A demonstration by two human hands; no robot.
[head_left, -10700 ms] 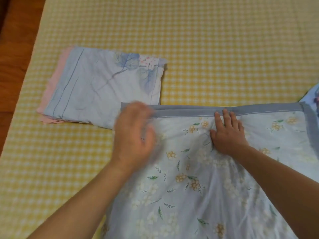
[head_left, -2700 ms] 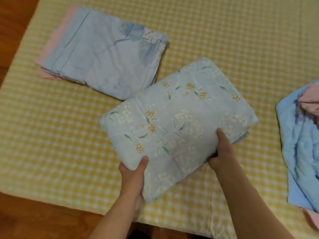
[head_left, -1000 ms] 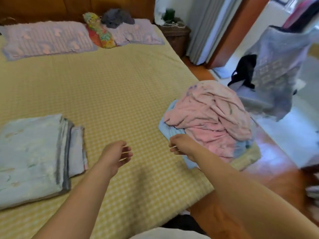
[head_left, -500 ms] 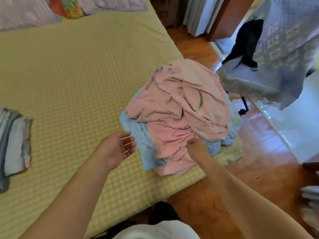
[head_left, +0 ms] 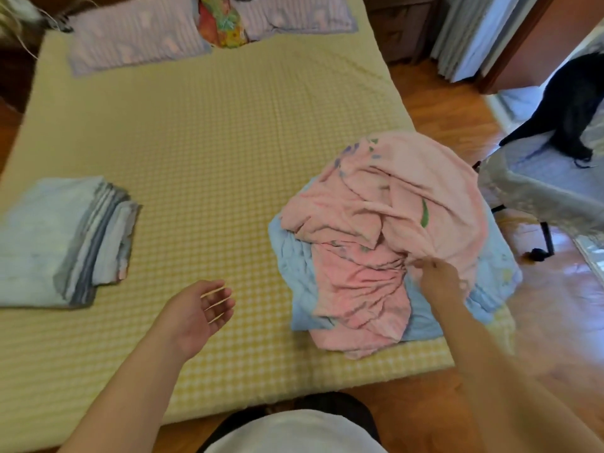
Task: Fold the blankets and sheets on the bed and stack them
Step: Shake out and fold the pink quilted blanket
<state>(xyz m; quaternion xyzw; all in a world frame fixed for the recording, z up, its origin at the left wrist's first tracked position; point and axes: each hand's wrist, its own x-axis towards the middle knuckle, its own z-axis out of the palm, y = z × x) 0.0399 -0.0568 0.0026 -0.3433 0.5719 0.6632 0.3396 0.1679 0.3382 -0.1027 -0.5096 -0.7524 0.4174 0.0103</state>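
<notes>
A crumpled pink sheet (head_left: 389,207) lies heaped on a light blue blanket (head_left: 295,276) near the right foot corner of the yellow checked bed (head_left: 212,142). My right hand (head_left: 441,284) is on the pink sheet's near side, and its fingers pinch a gathered fold of the fabric. My left hand (head_left: 199,310) hovers over the bare bed to the left of the heap, palm up, fingers loose and holding nothing. A stack of folded light blue blankets (head_left: 55,246) sits at the bed's left edge.
Two lilac pillows (head_left: 137,34) and a colourful cushion (head_left: 222,24) lie at the head of the bed. A cloth-draped chair (head_left: 539,197) stands on the wooden floor (head_left: 555,322) close to the right of the heap. A black garment (head_left: 572,103) hangs behind it.
My right hand has moved up onto the pink sheet and bunched a fold of it. The left hand stays open. The view has swung left, showing more of the folded stack.
</notes>
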